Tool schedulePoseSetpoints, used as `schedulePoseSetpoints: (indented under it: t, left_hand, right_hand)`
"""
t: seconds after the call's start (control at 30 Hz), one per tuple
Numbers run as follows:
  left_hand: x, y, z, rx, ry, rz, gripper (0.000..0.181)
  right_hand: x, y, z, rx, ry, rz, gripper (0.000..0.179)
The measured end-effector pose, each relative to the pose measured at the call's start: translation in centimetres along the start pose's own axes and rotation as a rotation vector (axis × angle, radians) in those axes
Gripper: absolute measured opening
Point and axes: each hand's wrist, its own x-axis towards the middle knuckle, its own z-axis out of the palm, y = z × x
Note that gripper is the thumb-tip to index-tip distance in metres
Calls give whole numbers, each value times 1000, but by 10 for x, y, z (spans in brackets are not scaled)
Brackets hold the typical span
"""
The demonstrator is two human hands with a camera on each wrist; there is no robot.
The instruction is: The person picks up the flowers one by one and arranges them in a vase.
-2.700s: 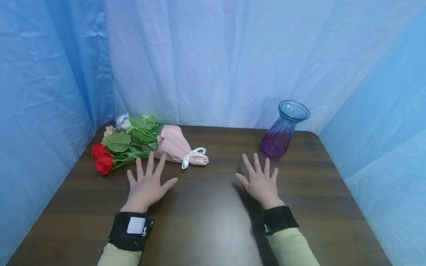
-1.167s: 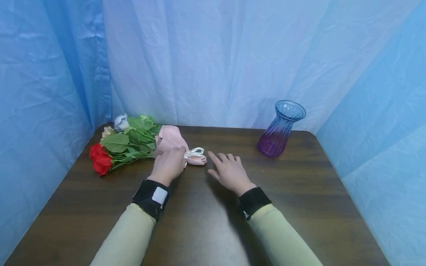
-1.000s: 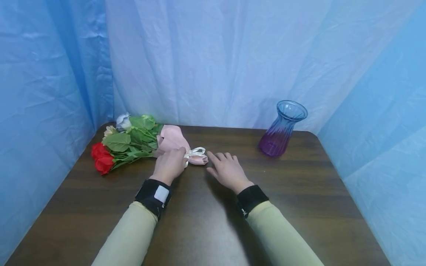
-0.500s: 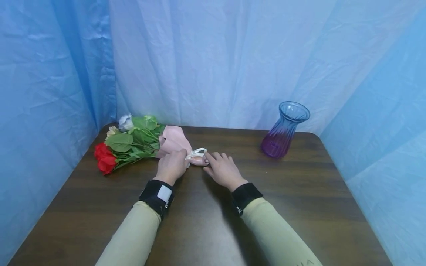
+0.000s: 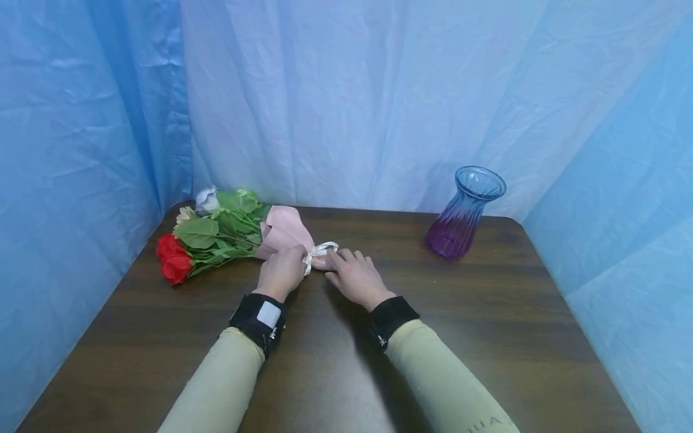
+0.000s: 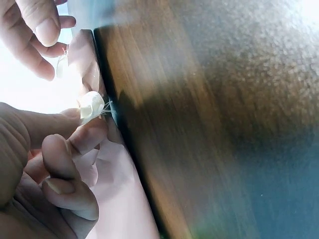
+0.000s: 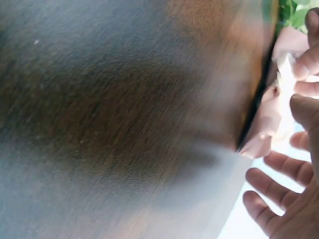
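Note:
In the head view a flower bouquet lies on its side, blooms leftward, its stems in pink wrapping paper. A white ribbon is tied round the paper. My left hand pinches the ribbon at its knot between thumb and index finger; the other fingers are curled. My right hand is at the wrapped stem end, fingertips close to the ribbon loop. A gap shows between its thumb and fingers in the right wrist view; whether they touch the ribbon I cannot tell.
A blue-to-purple glass vase stands upright at the back right of the dark wooden table. Blue curtains hang behind the table and along both sides.
Both hands have come from lying spread on the table to the bouquet. The left took hold at the ribbon; the right moved left to the stem end. The vase has stayed put.

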Motion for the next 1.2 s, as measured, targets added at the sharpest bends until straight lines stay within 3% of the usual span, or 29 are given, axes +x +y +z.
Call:
schedulePoseSetpoints:
  t: [0.13, 0.37, 0.57, 1.07, 1.2]
  left_hand:
    - [0, 1, 0, -8, 5, -1, 21]
    - [0, 2, -1, 4, -2, -24, 19]
    - [-2, 1, -3, 11, -2, -23, 19]
    - [-5, -7, -9, 43, 94, 31, 13]
    - [-5, -9, -13, 63, 76, 41, 10]
  right_hand:
    - [1, -2, 0, -4, -17, 14, 50]
    - [3, -4, 0, -16, -58, 33, 31]
    - [3, -5, 2, -52, -77, 46, 32]
    - [4, -4, 1, -90, -100, 54, 37]
    - [4, -4, 0, -85, -91, 46, 35]
